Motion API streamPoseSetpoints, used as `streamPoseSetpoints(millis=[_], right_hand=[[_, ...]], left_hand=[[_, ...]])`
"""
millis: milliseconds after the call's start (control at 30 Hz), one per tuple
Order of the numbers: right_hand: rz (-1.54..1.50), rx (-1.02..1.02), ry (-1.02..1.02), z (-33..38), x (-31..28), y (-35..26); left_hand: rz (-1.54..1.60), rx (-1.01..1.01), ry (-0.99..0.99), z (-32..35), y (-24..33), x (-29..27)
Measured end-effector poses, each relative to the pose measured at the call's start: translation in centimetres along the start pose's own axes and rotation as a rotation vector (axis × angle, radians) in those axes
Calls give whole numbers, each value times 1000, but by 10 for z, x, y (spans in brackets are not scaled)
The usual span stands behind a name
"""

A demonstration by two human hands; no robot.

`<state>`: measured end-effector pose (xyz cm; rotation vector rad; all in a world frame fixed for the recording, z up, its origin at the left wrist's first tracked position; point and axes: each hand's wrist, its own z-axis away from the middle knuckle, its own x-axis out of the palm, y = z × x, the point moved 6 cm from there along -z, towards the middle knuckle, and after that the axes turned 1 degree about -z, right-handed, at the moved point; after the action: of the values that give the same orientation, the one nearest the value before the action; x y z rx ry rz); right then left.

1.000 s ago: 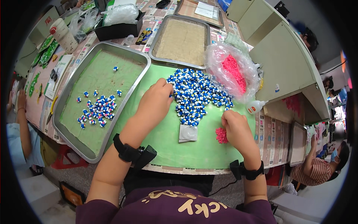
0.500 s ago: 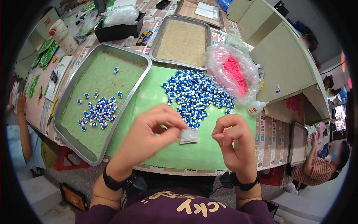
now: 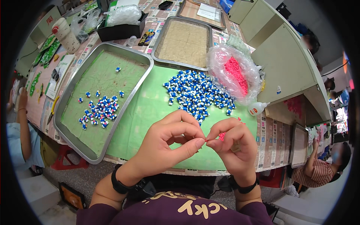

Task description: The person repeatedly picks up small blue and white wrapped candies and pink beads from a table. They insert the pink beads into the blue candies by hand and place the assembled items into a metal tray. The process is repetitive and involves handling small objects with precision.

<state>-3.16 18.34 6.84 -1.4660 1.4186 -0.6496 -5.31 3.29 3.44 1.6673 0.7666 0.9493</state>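
Left hand (image 3: 167,140) and right hand (image 3: 238,146) meet, fingertips pinched; a tiny reddish piece (image 3: 206,140) shows between them, any other hold hidden. A slack pinch could drop it.

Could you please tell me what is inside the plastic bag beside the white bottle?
The plastic bag holds a heap of small pink pieces; whatever lies beneath the top layer is hidden.

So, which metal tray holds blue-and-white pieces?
The green-lined tray at the left: pieces lie inside it. None show in the tan-lined tray behind, the papered tray farther back, or the far-right tray.
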Motion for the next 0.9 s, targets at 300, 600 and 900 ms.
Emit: streamPoseSetpoints(millis=[300,600,900], right_hand=[[-410,227,133,4,4,15],[-316,334,-26,-8,0,25],[602,50,-401,-18,16,45]], left_hand=[[-430,345,116,1,20,2],[-423,208,140,2,10,-7],[-90,-46,375,18,-13,-63]])
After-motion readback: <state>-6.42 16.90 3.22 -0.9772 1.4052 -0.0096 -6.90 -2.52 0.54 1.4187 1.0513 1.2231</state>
